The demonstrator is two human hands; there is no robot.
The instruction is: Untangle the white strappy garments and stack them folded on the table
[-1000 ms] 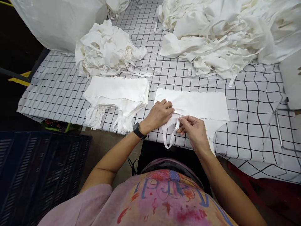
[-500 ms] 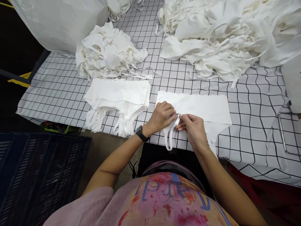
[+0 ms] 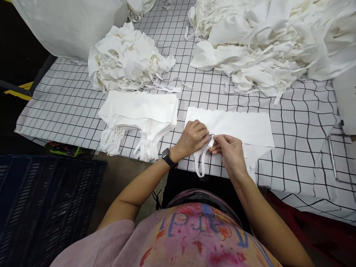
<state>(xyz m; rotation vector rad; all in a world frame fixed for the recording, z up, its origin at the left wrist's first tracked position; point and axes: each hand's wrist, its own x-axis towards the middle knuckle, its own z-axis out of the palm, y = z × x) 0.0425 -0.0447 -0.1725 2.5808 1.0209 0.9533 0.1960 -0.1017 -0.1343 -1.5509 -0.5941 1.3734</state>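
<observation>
A white strapped garment, like a bra top (image 3: 236,124), lies flat on the checked cloth in front of me. My right hand (image 3: 230,150) pinches its thin strap (image 3: 203,163) close to a small adjuster or hook. Facing it, my left hand (image 3: 194,138), with a dark watch on the wrist, is closed at the same spot, its fingertips almost meeting the right ones. What exactly the left fingers pinch is too small to make out. Below my hands the strap hangs in a loop at the table edge.
Left of my hands lies a neat stack of folded white garments (image 3: 139,107), straps hanging over the table edge. Loose heaps of white garments (image 3: 125,55) sit behind it and at the back right (image 3: 258,48). A wire handle (image 3: 333,159) is at the right; dark crates (image 3: 50,200) stand lower left.
Almost nothing differs. Both hands stay pinched at the strap, with only a tiny shift of the fingers, and the view has moved slightly.
</observation>
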